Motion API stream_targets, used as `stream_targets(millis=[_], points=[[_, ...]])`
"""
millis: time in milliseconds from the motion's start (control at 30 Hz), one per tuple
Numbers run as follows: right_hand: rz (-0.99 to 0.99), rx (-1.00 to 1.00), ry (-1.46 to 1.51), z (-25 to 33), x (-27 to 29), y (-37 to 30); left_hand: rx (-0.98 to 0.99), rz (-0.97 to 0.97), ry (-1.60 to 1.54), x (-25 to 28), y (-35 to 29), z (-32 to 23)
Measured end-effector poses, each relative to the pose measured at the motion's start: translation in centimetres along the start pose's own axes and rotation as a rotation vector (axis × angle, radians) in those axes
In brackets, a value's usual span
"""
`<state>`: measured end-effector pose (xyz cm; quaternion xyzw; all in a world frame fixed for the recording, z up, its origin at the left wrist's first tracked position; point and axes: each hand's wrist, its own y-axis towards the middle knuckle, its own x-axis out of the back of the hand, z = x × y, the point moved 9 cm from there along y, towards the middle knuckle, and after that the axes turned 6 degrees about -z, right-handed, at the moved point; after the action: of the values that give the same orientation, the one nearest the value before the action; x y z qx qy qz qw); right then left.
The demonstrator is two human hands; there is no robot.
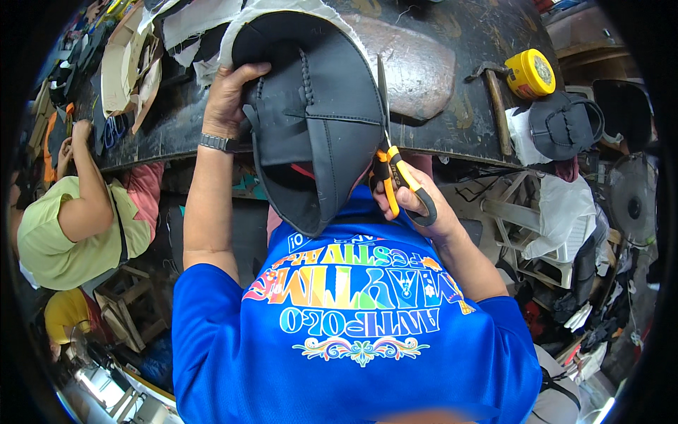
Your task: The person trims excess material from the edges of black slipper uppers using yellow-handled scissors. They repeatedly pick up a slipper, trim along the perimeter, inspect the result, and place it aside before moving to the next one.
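Observation:
My left hand (227,102) grips the far left edge of a black stitched shoe upper (346,148), its thumb over the inside. The upper is held up at the table's front edge, tilted, with a braided seam and a strip of white lining (296,8) along its far rim. In my right hand (427,198) is a pair of scissors (393,166) with orange and black handles, my fingers through the loops. Their blades point away from me, right along the upper's right edge; whether they touch it I cannot tell.
On the dark table (487,42) lie a smooth stone slab (417,67), a hammer (496,106), a yellow tub (530,74) and another black upper (561,124). Cut scraps (131,60) lie at the left. A co-worker (70,219) sits there. White stools (537,233) stand right.

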<state>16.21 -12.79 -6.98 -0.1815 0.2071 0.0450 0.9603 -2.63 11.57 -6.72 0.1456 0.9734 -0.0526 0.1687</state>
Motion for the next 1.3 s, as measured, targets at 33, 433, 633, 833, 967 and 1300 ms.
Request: stream_targets(millis=[33,433,633,833,967,1300], points=[[-0.007,-0.001,0.016,0.1,0.0,-0.1,-0.016,0.001,-0.004,0.0,0.0,-0.3],[-0.145,-0.037,0.037,-0.3,0.7,-0.9,-0.121,0.0,0.095,-1.8,-0.7,-2.7],[-0.199,-0.1,-0.033,-0.7,1.5,-1.5,-0.086,0.012,0.094,-1.3,-0.4,-1.9],[-0.117,-0.091,-0.008,-0.7,1.4,-1.2,0.072,0.061,0.119,-0.7,0.1,-0.7],[-0.113,-0.064,-0.036,-0.5,1.6,-0.3,0.104,0.08,0.138,-1.3,-0.1,0.0],[-0.157,-0.062,0.08,-0.2,1.6,0.2,0.114,0.134,0.226,-1.6,0.2,-0.1]])
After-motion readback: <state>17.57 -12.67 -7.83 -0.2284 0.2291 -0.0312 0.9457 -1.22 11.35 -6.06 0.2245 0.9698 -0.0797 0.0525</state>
